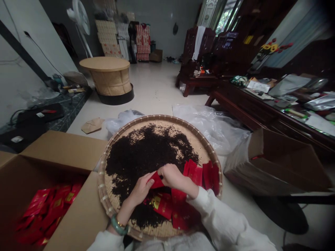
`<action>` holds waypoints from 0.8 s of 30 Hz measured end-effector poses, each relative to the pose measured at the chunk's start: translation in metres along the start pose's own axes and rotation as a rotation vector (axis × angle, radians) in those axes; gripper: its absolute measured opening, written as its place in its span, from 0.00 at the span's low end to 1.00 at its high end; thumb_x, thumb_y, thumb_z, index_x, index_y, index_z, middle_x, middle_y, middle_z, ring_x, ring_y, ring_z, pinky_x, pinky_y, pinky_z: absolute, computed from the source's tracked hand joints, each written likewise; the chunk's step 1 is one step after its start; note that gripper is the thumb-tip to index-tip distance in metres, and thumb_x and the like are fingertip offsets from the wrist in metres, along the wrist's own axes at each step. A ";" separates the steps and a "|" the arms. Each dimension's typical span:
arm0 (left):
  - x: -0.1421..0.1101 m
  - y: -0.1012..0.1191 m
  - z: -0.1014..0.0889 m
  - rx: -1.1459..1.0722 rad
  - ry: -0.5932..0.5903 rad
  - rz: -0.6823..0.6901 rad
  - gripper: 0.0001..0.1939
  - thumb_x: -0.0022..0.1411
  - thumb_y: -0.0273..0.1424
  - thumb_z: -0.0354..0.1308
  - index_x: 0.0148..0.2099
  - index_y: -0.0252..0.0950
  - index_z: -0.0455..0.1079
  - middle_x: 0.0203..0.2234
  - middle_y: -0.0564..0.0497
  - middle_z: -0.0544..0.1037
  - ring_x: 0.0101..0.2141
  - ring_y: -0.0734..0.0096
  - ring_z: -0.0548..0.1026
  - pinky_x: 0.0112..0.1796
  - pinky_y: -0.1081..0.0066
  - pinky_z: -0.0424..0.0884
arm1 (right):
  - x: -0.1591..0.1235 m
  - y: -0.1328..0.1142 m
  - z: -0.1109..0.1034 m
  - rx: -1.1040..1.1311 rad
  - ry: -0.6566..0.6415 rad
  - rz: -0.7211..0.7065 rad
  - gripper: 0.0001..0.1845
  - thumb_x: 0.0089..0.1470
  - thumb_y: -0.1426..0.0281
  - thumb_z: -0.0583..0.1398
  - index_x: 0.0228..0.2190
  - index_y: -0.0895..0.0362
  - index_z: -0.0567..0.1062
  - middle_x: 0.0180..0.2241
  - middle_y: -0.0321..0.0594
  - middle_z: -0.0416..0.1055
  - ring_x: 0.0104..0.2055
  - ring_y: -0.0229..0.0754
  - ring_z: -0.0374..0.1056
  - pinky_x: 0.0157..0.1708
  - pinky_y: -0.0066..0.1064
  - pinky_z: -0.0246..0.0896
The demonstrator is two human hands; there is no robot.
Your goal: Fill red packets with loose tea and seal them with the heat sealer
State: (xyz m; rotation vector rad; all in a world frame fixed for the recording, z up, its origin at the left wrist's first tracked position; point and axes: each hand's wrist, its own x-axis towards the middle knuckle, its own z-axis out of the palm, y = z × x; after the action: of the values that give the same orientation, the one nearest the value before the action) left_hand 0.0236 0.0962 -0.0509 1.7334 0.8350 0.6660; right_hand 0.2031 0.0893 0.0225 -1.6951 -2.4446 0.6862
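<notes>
A small red packet is held above a round woven bamboo tray. My left hand is closed on the packet's left side, thumb along its face. At the packet's upper end, my right hand is closed; what its fingers hold is hidden. Dark, thin, twisted leaves, like loose tea, spread over much of the tray. Several red packets lie on the tray below my right wrist, some with gold print. More flat red packets overlap along its right side.
An open cardboard box with several red packets inside stands at the left. Another open carton is at the right. Clear plastic sheeting lies behind the tray. Farther back stand a round lidded basket and a dark wooden table.
</notes>
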 end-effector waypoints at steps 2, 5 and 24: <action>0.001 0.000 0.000 -0.044 0.025 -0.022 0.35 0.61 0.55 0.43 0.53 0.31 0.72 0.47 0.39 0.75 0.48 0.56 0.71 0.52 0.62 0.63 | -0.001 0.000 -0.004 0.050 0.041 -0.017 0.04 0.47 0.71 0.63 0.23 0.56 0.77 0.23 0.38 0.74 0.27 0.39 0.69 0.24 0.25 0.45; 0.002 -0.003 0.000 -0.167 0.071 -0.120 0.37 0.58 0.58 0.45 0.49 0.31 0.73 0.39 0.41 0.78 0.40 0.58 0.74 0.44 0.63 0.69 | -0.001 0.001 -0.016 0.190 0.081 -0.033 0.04 0.46 0.73 0.62 0.25 0.56 0.79 0.22 0.34 0.73 0.24 0.35 0.66 0.24 0.24 0.46; 0.003 0.010 0.007 -0.739 0.002 -0.416 0.41 0.43 0.65 0.54 0.39 0.29 0.69 0.29 0.39 0.79 0.23 0.63 0.77 0.25 0.69 0.71 | 0.010 0.010 -0.004 0.584 0.250 -0.027 0.08 0.50 0.72 0.64 0.35 0.60 0.77 0.31 0.38 0.74 0.31 0.36 0.68 0.33 0.26 0.61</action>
State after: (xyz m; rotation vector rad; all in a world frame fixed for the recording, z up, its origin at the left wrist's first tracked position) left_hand 0.0335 0.0925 -0.0431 0.8634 0.7850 0.5885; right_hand 0.2088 0.1024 0.0199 -1.4081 -1.8487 0.9914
